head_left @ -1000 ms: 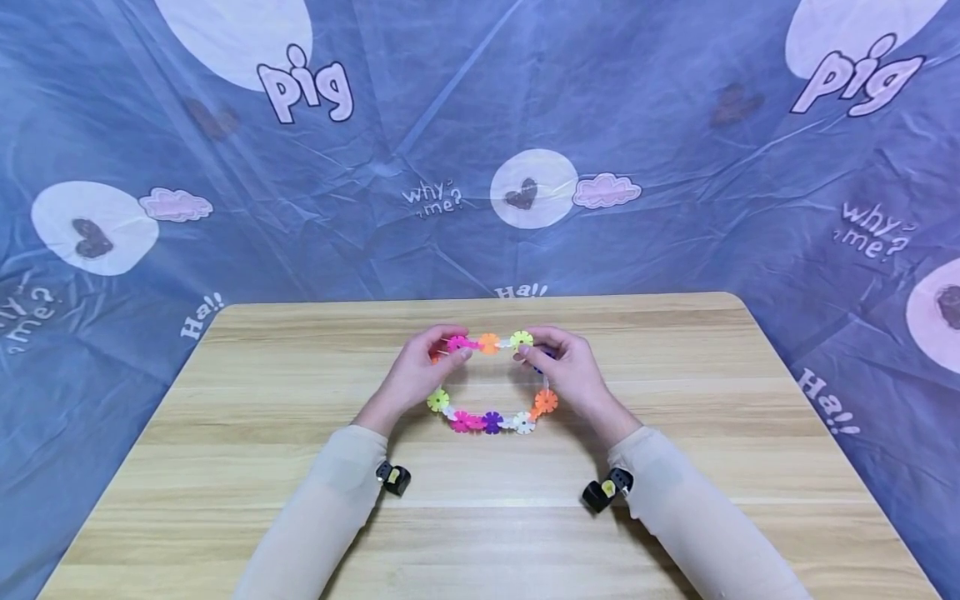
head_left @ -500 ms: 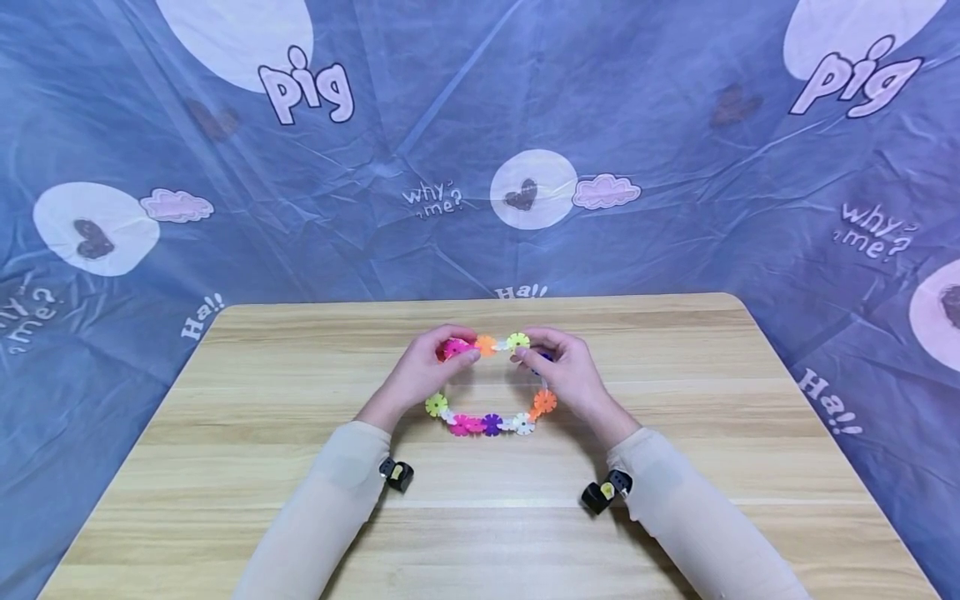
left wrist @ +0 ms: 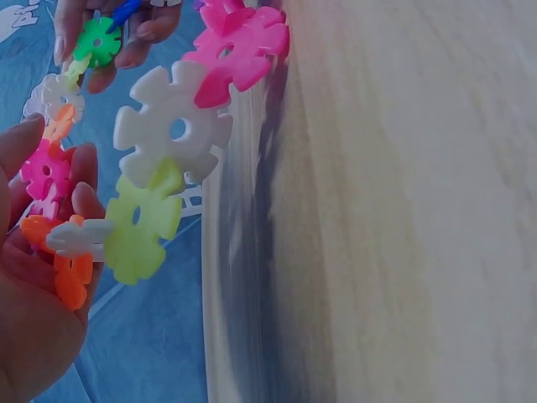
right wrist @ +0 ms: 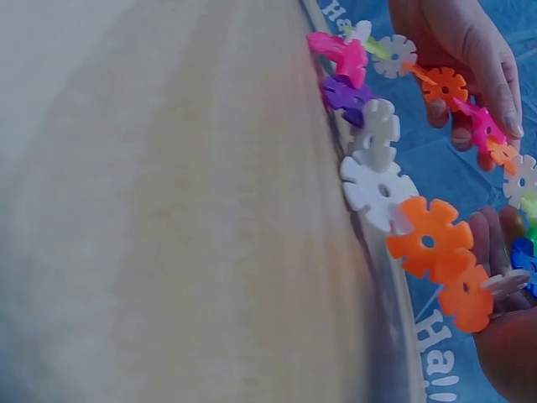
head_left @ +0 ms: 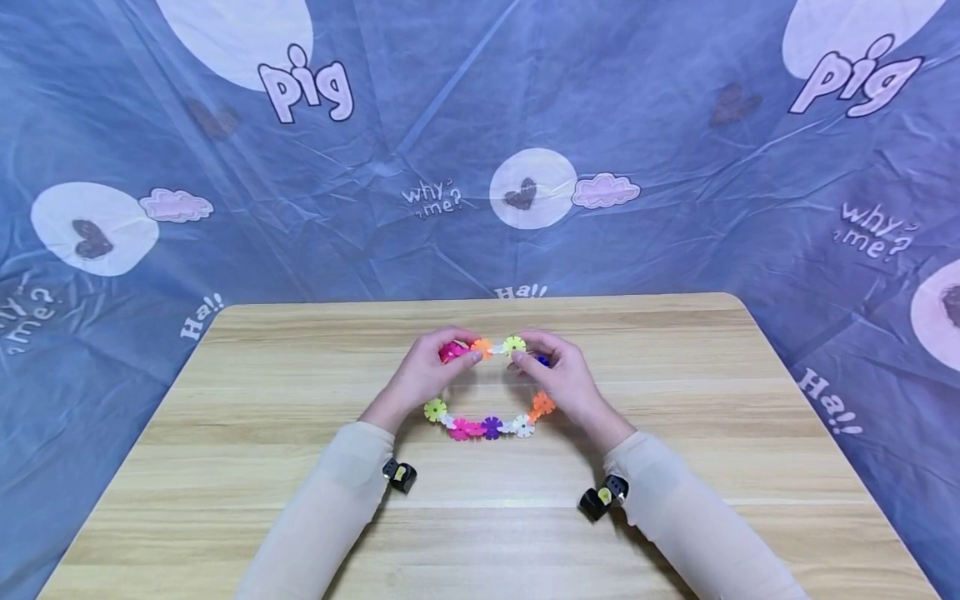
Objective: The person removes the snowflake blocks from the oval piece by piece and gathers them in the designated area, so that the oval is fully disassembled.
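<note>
A closed loop of colourful interlocking snowflake discs point(head_left: 491, 427) is between both hands over the table. On the loop's far left side, my left hand point(head_left: 420, 375) pinches it, thumb by the orange disc point(head_left: 482, 348) with pink ones between the fingers. My right hand point(head_left: 558, 373) pinches the far right part, its thumb at a yellow-green disc point(head_left: 513, 346). In the left wrist view, a green disc point(left wrist: 98, 42) sits in the right hand's fingers. A blue disc point(right wrist: 523, 256) lies against the right hand in the right wrist view. Whether the loop's near side touches the table, I cannot tell.
The wood-grain table point(head_left: 480, 517) extends around the hands, its far edge close behind them. A blue printed cloth point(head_left: 420, 125) hangs behind and at both sides. Small black wrist cameras point(head_left: 596, 502) are strapped to both sleeves.
Both hands have drawn slightly closer together, the left thumb shifting right along the loop. The loop's far side has come a little nearer, and its near side sits slightly lower.
</note>
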{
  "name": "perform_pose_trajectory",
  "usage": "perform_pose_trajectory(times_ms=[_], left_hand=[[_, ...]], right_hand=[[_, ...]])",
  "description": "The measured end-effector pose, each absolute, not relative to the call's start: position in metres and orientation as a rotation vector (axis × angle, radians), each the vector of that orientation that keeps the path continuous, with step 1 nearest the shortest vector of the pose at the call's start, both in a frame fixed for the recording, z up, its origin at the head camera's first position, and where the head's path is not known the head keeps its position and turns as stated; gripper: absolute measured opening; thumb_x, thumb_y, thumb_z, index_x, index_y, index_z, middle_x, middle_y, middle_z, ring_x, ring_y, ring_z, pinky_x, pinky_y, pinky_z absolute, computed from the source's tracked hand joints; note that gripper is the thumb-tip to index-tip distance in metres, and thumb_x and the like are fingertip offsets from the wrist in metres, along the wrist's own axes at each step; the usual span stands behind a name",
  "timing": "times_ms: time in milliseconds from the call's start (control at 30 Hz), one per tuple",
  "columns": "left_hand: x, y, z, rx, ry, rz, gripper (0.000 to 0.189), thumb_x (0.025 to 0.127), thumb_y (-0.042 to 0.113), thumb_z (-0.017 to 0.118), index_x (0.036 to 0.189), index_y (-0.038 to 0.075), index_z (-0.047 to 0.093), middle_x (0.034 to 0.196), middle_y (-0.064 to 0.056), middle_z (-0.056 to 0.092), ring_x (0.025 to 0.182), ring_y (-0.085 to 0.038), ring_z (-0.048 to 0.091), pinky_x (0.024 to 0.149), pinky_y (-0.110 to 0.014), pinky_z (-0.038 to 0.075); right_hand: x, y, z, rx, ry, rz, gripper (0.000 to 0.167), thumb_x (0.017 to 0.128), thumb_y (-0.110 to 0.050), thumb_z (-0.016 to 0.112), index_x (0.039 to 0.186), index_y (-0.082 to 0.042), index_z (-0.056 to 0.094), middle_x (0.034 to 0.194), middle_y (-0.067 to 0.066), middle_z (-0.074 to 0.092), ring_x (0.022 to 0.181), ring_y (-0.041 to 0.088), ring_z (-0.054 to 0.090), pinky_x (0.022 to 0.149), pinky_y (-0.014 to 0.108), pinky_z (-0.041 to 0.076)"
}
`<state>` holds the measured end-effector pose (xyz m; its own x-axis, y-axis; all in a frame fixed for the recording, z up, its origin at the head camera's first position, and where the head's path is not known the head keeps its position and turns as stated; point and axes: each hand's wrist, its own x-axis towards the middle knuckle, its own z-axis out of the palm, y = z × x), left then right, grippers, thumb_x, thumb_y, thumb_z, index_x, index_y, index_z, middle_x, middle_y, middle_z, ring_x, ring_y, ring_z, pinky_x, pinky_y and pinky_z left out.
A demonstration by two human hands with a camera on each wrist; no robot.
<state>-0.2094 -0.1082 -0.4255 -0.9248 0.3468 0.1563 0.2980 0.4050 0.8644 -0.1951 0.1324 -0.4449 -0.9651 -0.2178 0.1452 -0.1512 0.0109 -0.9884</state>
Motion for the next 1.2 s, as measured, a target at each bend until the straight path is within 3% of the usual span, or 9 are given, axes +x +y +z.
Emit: perform_pose_trajectory(times_ms=[200,267,433,600,767,967,1200], left_hand=[[-0.208,-0.108,-0.425,0.596,2.595,1.585,0.029,0.093,0.028,0.073,0.120,0.018,0.070,0.102,0.004,0.068,0.078,-0.018,0.062,0.066,-0.034,0.055],[-0.207,-0.108,-0.425,0.599,2.600,1.584,0.029,0.093,0.028,0.073,0.120,0.018,0.070,0.105,0.005,0.069,0.080,-0.017,0.063,0.068,-0.034,0.056],[-0.206,-0.107,-0.424,0.606,2.615,1.580,0.028,0.093,0.028,0.073,0.119,0.018,0.071,0.113,0.004,0.069,0.088,-0.015,0.063,0.075,-0.033,0.055],[-0.206,-0.106,-0.425,0.598,2.621,1.578,0.029,0.093,0.028,0.074,0.119,0.017,0.071,0.115,0.003,0.068,0.087,-0.016,0.062,0.074,-0.033,0.055],[-0.204,-0.107,-0.424,0.618,2.633,1.573,0.029,0.092,0.028,0.074,0.119,0.017,0.071,0.113,0.005,0.069,0.087,-0.016,0.063,0.075,-0.035,0.055],[-0.202,-0.109,-0.421,0.704,2.675,1.533,0.032,0.092,0.031,0.074,0.121,0.015,0.070,0.118,0.004,0.068,0.104,-0.015,0.063,0.089,-0.036,0.053],[-0.199,-0.112,-0.419,0.734,2.691,1.527,0.033,0.093,0.033,0.074,0.121,0.016,0.070,0.122,0.004,0.067,0.114,-0.017,0.061,0.097,-0.039,0.051]], right_hand=[[-0.192,0.130,-0.450,-0.307,2.177,-2.123,0.037,0.097,-0.015,0.067,0.131,-0.001,0.060,0.115,0.032,0.064,0.093,0.053,0.064,0.077,0.045,0.060],[-0.190,0.129,-0.451,-0.254,2.182,-2.101,0.037,0.099,-0.019,0.066,0.131,-0.002,0.060,0.113,0.031,0.065,0.086,0.045,0.067,0.073,0.044,0.060],[-0.188,0.125,-0.451,-0.190,2.208,-2.072,0.034,0.101,-0.025,0.063,0.117,0.005,0.062,0.094,0.030,0.063,0.064,0.023,0.060,0.055,0.032,0.054],[-0.187,0.122,-0.453,-0.215,2.213,-2.087,0.037,0.102,-0.025,0.061,0.105,0.012,0.058,0.073,0.016,0.057,0.056,0.018,0.052,0.046,0.028,0.047],[-0.186,0.121,-0.452,-0.269,2.262,-2.086,0.036,0.102,-0.025,0.060,0.101,0.012,0.057,0.068,0.011,0.055,0.053,0.018,0.050,0.043,0.029,0.046],[-0.184,0.122,-0.451,-0.323,2.333,-2.065,0.032,0.102,-0.024,0.059,0.102,0.008,0.060,0.067,0.014,0.056,0.052,0.021,0.051,0.042,0.030,0.046],[-0.182,0.120,-0.448,-0.358,2.343,-2.087,0.022,0.102,-0.019,0.059,0.098,0.003,0.059,0.068,0.031,0.052,0.054,0.045,0.048,0.043,0.033,0.044]])
